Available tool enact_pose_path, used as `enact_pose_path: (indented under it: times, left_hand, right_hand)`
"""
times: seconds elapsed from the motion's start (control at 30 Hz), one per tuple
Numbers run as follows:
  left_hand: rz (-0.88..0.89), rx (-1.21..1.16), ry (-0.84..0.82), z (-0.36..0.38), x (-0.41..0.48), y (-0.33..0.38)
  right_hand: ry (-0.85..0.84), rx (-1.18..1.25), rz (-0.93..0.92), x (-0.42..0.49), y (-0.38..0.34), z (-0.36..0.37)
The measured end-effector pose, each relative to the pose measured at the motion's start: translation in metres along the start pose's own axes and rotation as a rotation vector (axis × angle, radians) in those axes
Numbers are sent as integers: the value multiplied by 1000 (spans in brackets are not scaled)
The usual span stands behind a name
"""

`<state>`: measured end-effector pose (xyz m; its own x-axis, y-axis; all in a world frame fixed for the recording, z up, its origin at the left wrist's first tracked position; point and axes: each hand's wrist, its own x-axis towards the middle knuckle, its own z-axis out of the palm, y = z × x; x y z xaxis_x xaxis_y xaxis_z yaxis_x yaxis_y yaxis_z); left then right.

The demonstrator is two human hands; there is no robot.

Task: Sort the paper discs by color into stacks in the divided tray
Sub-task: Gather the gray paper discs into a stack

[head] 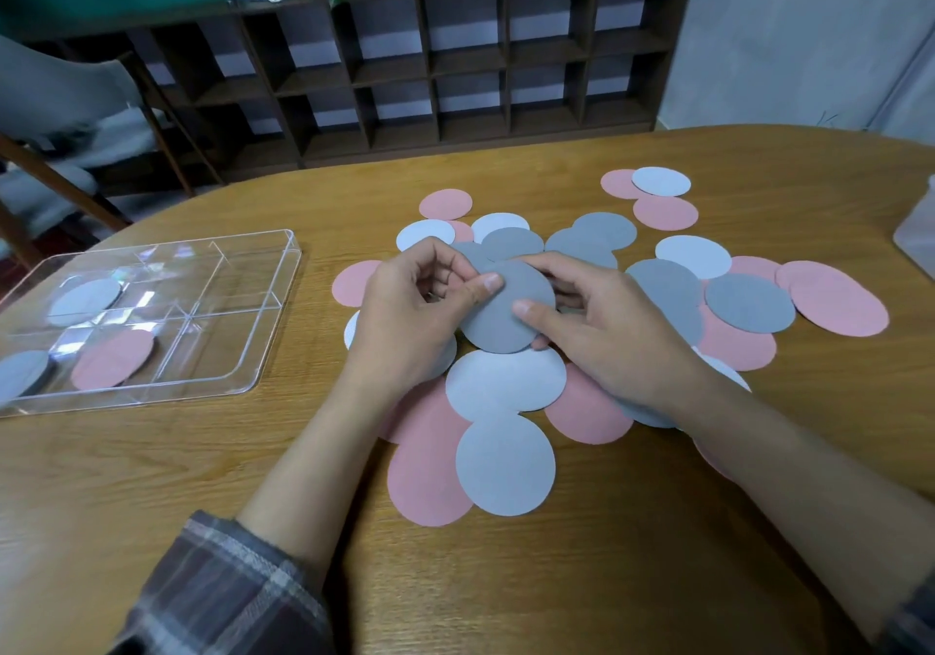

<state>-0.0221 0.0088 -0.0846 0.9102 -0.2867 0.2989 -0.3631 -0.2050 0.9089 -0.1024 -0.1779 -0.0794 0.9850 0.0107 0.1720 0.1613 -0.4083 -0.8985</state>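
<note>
At frame centre, both hands pinch one dark grey disc point(508, 313): the left hand point(405, 320) has its thumb on the disc's upper left edge, the right hand point(607, 335) its thumb on the right edge. The round disc faces up, tilted slightly, above the scattered pile of discs point(506, 462) on the worktop point(152, 477). At left, the clear divided tray point(263, 310) holds a pale disc point(83, 303) in one compartment, a pink disc point(112, 358) in another and a blue-grey disc point(20, 373) at its lower left.
</note>
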Motion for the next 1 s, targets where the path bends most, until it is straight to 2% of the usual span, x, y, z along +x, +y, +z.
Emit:
enact_pose_path:
  times: [0.1, 0.23, 0.4, 0.6, 0.9, 1.0]
  left_hand:
    - [43, 149, 7, -3, -3, 2]
    - [94, 462, 71, -23, -2, -7]
    - [-35, 720, 23, -36, -1, -20]
    - [-30, 697, 50, -33, 0, -21]
    - [80, 665, 70, -19, -5, -8]
    - [175, 660, 88, -18, -5, -9]
  right_hand:
    - [38, -102, -25, 0, 2, 0]
    - [77, -194, -51, 0, 4, -2]
    - [134, -258, -76, 3, 9, -9]
    - [174, -279, -70, 8, 17, -16]
    - [195, -294, -70, 10, 17, -16]
    - [204, -304, -62, 10, 17, -16]
